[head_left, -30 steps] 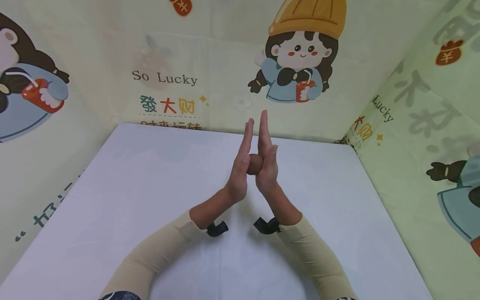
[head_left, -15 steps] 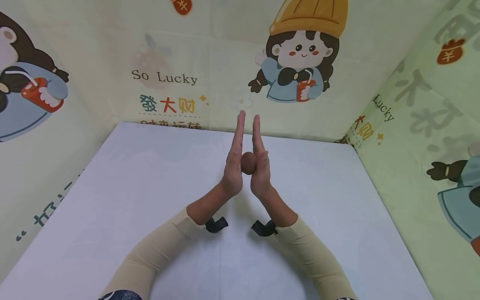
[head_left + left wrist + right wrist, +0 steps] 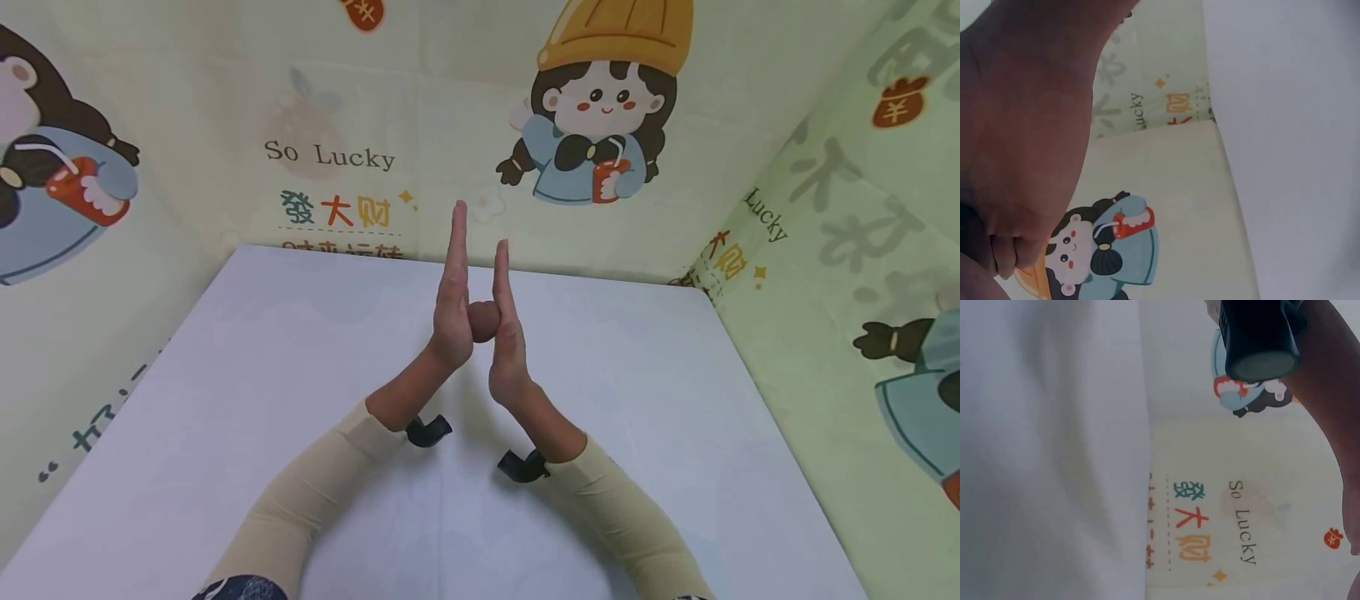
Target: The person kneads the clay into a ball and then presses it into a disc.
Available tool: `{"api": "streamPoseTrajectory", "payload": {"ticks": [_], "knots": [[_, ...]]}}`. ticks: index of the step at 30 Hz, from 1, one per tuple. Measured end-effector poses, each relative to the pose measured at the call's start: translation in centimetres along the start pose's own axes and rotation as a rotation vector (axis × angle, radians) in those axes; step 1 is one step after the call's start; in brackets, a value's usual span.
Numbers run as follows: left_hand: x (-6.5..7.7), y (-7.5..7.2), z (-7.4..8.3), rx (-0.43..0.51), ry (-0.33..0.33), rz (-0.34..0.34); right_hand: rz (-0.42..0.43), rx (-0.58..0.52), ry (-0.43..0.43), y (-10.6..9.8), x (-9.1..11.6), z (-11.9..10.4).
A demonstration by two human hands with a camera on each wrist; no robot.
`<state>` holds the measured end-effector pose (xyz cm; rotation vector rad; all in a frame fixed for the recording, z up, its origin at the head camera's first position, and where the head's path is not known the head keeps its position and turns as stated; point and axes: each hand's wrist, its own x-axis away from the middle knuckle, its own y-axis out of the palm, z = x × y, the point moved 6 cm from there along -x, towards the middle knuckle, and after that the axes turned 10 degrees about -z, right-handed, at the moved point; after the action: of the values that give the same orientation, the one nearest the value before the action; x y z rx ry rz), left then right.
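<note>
A small brown ball, matte like modelling clay, sits between my two facing palms, held up over the white table. My left hand presses it from the left, fingers straight and pointing away. From the right, my right hand lies against the ball, its fingers also straight. The left fingertips reach farther forward than the right ones. Bare skin of a hand fills the left side of the left wrist view. The ball cannot be made out in either wrist view.
The white tabletop spreads beneath both arms. A printed cloth wall with cartoon figures stands behind it and along the sides. Dark wrist-worn pieces hang under both wrists, and a dark cylindrical one shows in the right wrist view.
Both hands and the ball have shifted left. The left hand has slid forward past the right, which has drawn back slightly; the palms stay against the ball.
</note>
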<state>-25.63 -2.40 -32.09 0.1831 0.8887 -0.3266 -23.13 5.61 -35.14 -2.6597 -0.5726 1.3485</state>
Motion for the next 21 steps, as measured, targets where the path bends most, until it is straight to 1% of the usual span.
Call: {"api": "streamPoseTrajectory", "payload": {"ticks": [6,12,18,21], "knots": [[-0.2,-0.8,-0.8,-0.013,-0.003,0.032,-0.022,-0.001,-0.004,0.4,0.2,-0.4],[-0.2,-1.4,-1.8,-0.044,-0.02,0.049,-0.041,0.005,-0.04,0.5,0.1,-1.2],[0.1,-1.2,-2.5,-0.092,-0.037,0.014,-0.043,-0.009,-0.052,0.4,-0.1,-1.9],[0.3,-0.9,-2.8,-0.094,-0.048,-0.012,-0.039,-0.028,-0.042,0.2,-0.2,-2.2]]}}
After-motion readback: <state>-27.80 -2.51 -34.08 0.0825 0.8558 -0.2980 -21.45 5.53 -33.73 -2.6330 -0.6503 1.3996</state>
